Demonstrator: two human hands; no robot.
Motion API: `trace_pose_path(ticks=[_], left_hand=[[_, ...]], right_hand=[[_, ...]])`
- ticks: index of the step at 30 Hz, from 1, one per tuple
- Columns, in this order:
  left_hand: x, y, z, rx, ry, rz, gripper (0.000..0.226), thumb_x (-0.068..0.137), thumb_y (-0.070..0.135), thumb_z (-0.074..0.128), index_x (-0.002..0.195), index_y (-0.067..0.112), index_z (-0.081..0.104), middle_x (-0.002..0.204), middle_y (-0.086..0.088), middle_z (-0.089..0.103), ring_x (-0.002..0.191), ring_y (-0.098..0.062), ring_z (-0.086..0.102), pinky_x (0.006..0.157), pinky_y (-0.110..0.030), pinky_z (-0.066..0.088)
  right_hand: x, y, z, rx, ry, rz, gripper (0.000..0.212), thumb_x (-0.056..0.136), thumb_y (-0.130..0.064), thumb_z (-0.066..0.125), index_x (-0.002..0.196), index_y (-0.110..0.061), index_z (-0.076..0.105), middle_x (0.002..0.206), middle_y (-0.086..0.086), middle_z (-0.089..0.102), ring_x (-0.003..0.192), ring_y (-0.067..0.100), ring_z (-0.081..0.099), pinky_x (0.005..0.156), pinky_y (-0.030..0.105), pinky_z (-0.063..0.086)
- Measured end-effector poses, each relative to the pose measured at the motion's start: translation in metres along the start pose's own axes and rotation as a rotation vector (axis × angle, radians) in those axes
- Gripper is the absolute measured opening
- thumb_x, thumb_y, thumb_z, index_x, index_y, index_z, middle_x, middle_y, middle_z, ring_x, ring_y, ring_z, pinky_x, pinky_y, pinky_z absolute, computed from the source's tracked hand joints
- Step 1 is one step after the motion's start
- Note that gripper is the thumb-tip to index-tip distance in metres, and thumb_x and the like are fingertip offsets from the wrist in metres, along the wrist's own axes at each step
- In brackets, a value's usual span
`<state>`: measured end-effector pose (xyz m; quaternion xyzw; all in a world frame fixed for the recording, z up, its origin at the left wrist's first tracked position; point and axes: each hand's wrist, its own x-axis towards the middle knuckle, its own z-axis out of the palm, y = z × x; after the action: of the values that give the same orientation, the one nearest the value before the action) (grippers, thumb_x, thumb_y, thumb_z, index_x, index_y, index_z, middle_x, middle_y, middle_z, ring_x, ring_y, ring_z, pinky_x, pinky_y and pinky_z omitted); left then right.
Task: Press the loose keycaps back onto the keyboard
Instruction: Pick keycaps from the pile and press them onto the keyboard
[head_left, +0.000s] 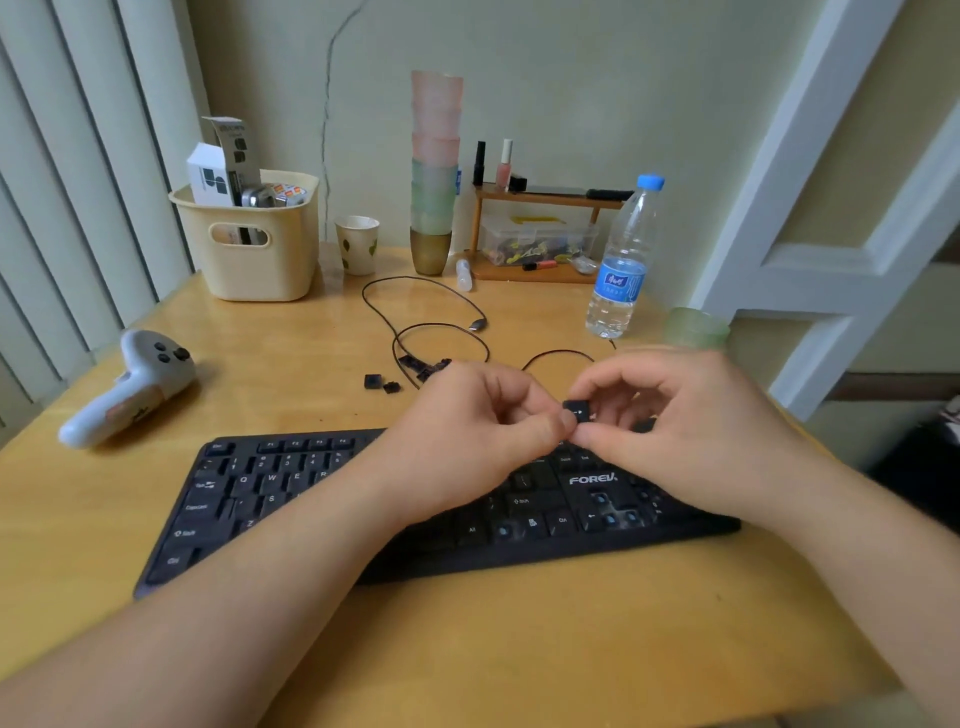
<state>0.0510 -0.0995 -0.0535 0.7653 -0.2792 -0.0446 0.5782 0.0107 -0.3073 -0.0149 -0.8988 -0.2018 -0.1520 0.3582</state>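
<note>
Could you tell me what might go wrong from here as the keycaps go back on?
1. The keycap pinched between the left hand and right hand bears an arrow; it might be seated in the wrong bare socket.
2. The loose keycaps lie among the cable; tugging it could scatter them.

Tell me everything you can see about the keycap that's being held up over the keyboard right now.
The keycap is a small, square, black cap that looks like plastic, with a pale mark on its face that resembles an arrow, though it is too small to read surely. It is held in the air above the right part of the black keyboard, not touching it. Fingertips of both hands pinch it: the left hand from the left, the right hand from the right and above. Its underside is hidden.
</note>
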Motion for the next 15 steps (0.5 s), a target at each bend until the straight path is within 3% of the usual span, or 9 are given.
trace_pose_path(ticks=[3, 6, 9, 11, 15], left_hand=[[-0.001, -0.001, 0.004, 0.019, -0.120, 0.000, 0.011, 0.094, 0.033, 0.076, 0.092, 0.022, 0.079, 0.077, 0.001, 0.073, 0.068, -0.008, 0.059, 0.069, -0.025, 0.049], [-0.004, -0.001, 0.008, 0.122, -0.152, 0.023, 0.004, 0.094, 0.029, 0.076, 0.096, 0.027, 0.079, 0.080, 0.011, 0.074, 0.070, 0.000, 0.062, 0.070, -0.017, 0.048], [-0.005, -0.002, 0.010, 0.528, -0.136, 0.170, 0.004, 0.092, 0.035, 0.074, 0.096, 0.035, 0.077, 0.079, 0.020, 0.071, 0.078, 0.001, 0.065, 0.072, -0.012, 0.047], [-0.005, -0.004, 0.011, 0.733, -0.124, 0.293, 0.007, 0.091, 0.039, 0.073, 0.096, 0.037, 0.077, 0.080, 0.023, 0.068, 0.087, -0.001, 0.062, 0.083, -0.018, 0.049], [-0.005, -0.006, 0.016, 0.705, -0.121, 0.337, 0.009, 0.090, 0.043, 0.071, 0.095, 0.038, 0.077, 0.079, 0.021, 0.067, 0.089, -0.003, 0.059, 0.087, -0.014, 0.043]], right_hand=[[-0.009, 0.004, -0.011, -0.103, -0.031, -0.011, 0.024, 0.073, -0.021, 0.090, 0.089, -0.034, 0.079, 0.080, -0.015, 0.071, 0.075, 0.013, 0.068, 0.069, 0.027, 0.056], [-0.017, 0.010, -0.018, -0.113, -0.042, 0.026, 0.025, 0.070, -0.023, 0.092, 0.087, -0.035, 0.080, 0.080, -0.016, 0.071, 0.074, 0.012, 0.066, 0.068, 0.024, 0.053], [-0.026, 0.018, -0.025, -0.082, -0.060, 0.072, 0.027, 0.068, -0.021, 0.094, 0.085, -0.034, 0.079, 0.080, -0.016, 0.071, 0.073, 0.011, 0.065, 0.068, 0.023, 0.053], [-0.032, 0.024, -0.029, -0.076, -0.074, 0.078, 0.026, 0.067, -0.019, 0.094, 0.084, -0.032, 0.080, 0.079, -0.014, 0.071, 0.074, 0.011, 0.064, 0.069, 0.024, 0.052], [-0.042, 0.042, -0.035, -0.076, -0.093, 0.095, 0.026, 0.068, -0.018, 0.094, 0.085, -0.032, 0.081, 0.078, -0.011, 0.069, 0.076, 0.015, 0.063, 0.071, 0.027, 0.052]])
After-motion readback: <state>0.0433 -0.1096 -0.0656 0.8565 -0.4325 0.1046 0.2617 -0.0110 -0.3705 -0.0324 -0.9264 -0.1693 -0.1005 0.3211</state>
